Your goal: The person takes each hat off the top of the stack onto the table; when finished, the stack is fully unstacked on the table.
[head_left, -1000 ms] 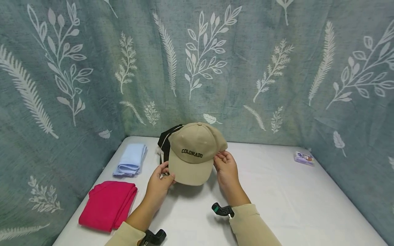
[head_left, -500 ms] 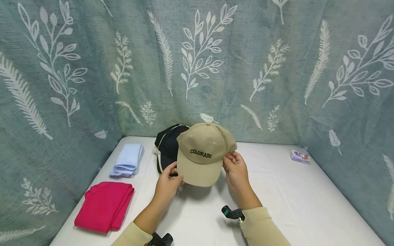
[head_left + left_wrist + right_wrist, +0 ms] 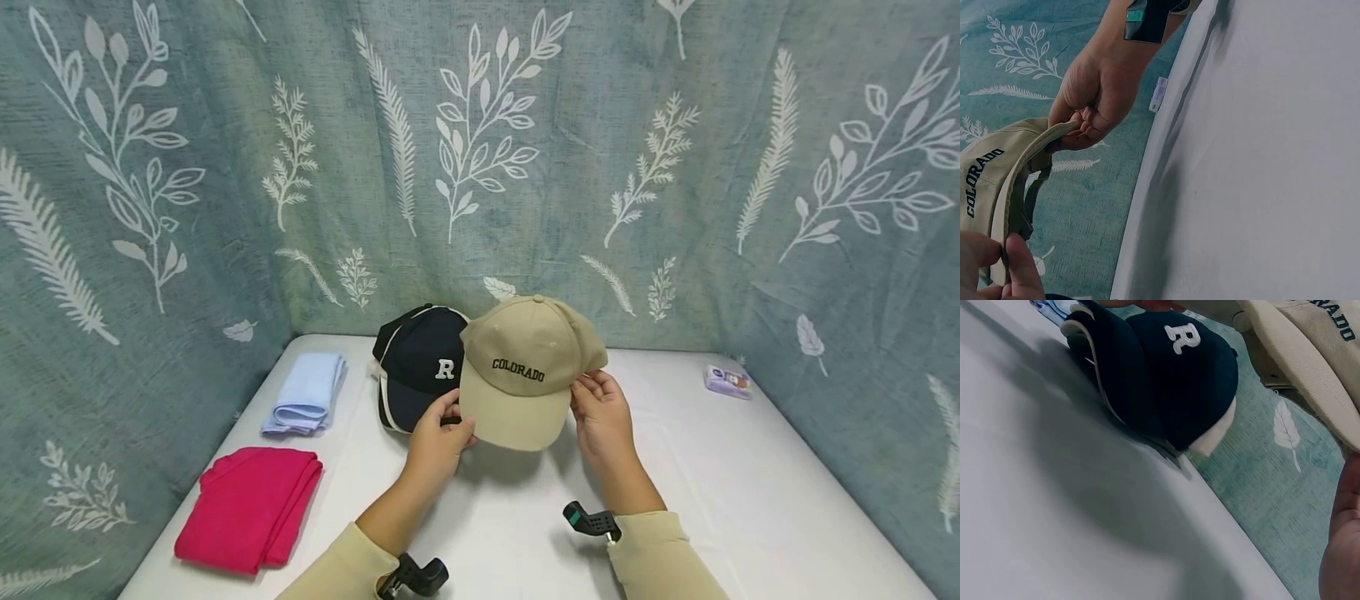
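Note:
A beige baseball cap [image 3: 517,333] with COLORADO across its front hangs above the table, brim toward me. My left hand [image 3: 438,442] pinches the brim's left edge between thumb and fingers, which the left wrist view shows close up. On the cap's other side, my right hand [image 3: 606,423] grips the edge near where brim and crown meet. Just left of it sits a navy cap [image 3: 416,354] with a white R, partly covered by the beige one. Behind the navy cap, black and whitish edges of other headwear show; how many pieces is hidden.
At the left, a folded light blue cloth [image 3: 306,387] lies behind a folded pink-red cloth [image 3: 247,508] on the white table [image 3: 712,483]. A small purple-and-white packet [image 3: 727,381] lies at the far right. A green leaf-patterned curtain [image 3: 555,225] encloses the back and sides.
Both hands have carried the beige cap to the right. The navy cap behind it, with its R, has come into sight. The head view has shifted slightly.

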A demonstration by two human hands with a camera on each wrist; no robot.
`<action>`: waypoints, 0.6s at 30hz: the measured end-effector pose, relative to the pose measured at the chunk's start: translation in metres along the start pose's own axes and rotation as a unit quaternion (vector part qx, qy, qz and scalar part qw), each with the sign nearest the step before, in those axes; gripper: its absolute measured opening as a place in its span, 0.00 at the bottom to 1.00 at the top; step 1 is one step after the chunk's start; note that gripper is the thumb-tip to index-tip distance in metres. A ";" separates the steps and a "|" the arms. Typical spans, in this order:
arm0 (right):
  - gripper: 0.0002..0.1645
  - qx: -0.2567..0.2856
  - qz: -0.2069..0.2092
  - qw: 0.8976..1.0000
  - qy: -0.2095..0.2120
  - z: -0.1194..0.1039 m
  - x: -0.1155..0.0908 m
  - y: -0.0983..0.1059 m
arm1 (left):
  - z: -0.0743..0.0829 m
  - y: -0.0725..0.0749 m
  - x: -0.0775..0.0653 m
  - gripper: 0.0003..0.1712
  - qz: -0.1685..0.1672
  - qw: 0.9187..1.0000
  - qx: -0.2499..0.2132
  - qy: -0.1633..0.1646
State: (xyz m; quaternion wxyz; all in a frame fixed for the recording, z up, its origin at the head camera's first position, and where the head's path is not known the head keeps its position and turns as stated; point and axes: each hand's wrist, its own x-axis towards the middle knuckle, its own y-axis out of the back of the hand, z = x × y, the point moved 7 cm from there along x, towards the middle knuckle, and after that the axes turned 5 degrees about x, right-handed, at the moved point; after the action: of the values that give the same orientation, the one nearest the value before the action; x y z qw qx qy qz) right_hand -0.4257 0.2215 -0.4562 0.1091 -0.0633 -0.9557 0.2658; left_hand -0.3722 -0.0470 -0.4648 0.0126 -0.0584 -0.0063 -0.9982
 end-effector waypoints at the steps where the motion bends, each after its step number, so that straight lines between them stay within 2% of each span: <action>1: 0.15 0.001 0.002 1.000 0.001 -0.001 0.001 0.003 | 0.000 -0.002 0.001 0.33 0.001 1.000 0.003 0.002; 6: 0.15 0.000 0.010 1.000 0.007 -0.006 0.001 0.013 | -0.003 -0.012 0.001 0.33 -0.003 1.000 0.013 0.007; 11: 0.15 -0.001 0.005 1.000 -0.006 -0.004 -0.001 0.018 | -0.006 -0.015 -0.002 0.33 0.002 0.999 0.026 0.020; 13: 0.15 -0.004 0.003 1.000 -0.005 -0.003 0.000 0.020 | -0.005 -0.016 0.000 0.32 0.006 0.999 0.033 0.019; 18: 0.15 0.005 0.018 1.000 0.011 -0.007 0.005 0.029 | -0.003 -0.025 0.008 0.33 -0.010 1.000 0.020 0.017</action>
State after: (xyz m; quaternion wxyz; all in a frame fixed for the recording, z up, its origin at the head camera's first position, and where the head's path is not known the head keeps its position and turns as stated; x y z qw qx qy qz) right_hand -0.4268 0.2503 -0.4642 0.1151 -0.0825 -0.9520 0.2715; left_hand -0.3813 -0.0224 -0.4667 0.0042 -0.0414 -0.0269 -0.9988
